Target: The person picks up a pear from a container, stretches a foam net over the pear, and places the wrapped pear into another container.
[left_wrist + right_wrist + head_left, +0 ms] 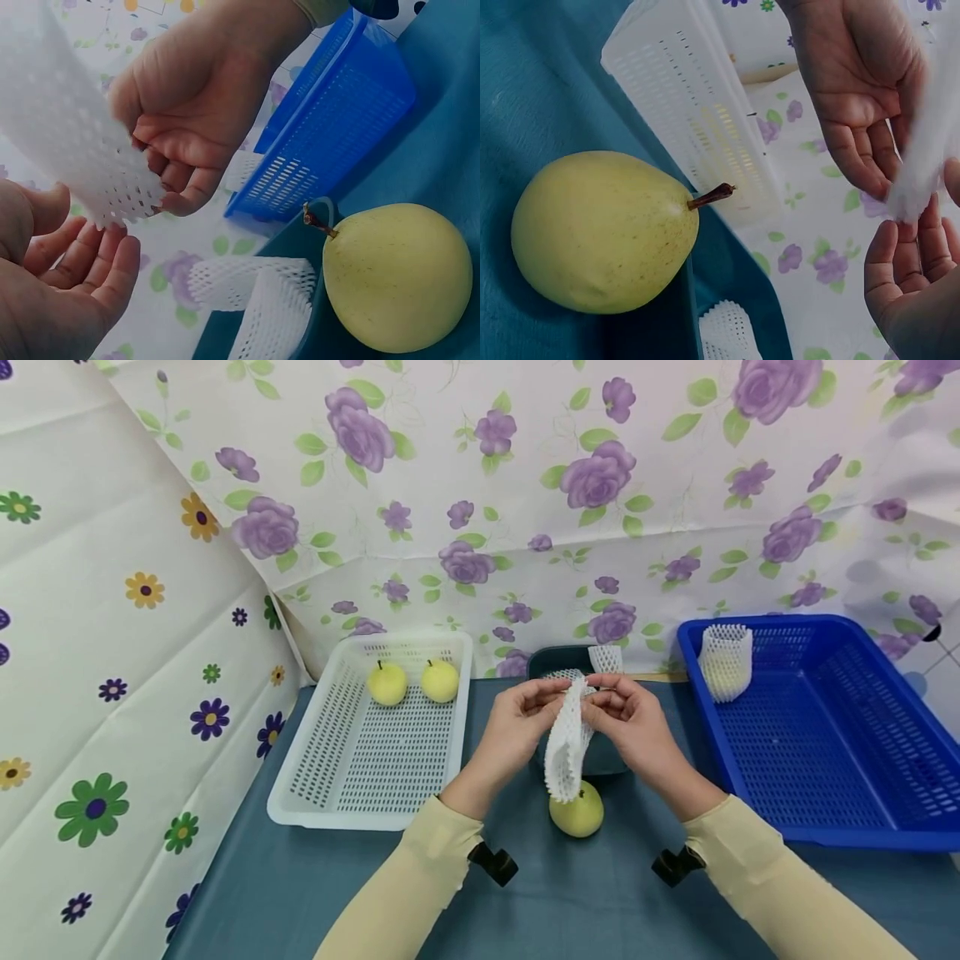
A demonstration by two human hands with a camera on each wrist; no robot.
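Note:
My left hand (516,720) and right hand (632,720) pinch a white foam net sleeve (564,753) at its far end, between thumbs and fingertips. The sleeve hangs flattened toward me, partly over a dark green bin (606,758). Just below its near end, a yellow-green pear (577,814) sits on the table in front of the bin. The left wrist view has this pear (397,277) large, its stem toward the bin. More foam net sleeves (274,300) lie in the bin, mostly hidden by my hands in the head view.
On the left, a white basket (306,820) holds two pears (387,683). To the right stands a blue basket (817,752) with one pear in a foam net sleeve (725,664) in its far left corner. A flowered sheet (465,485) hangs behind the blue-green table (570,902).

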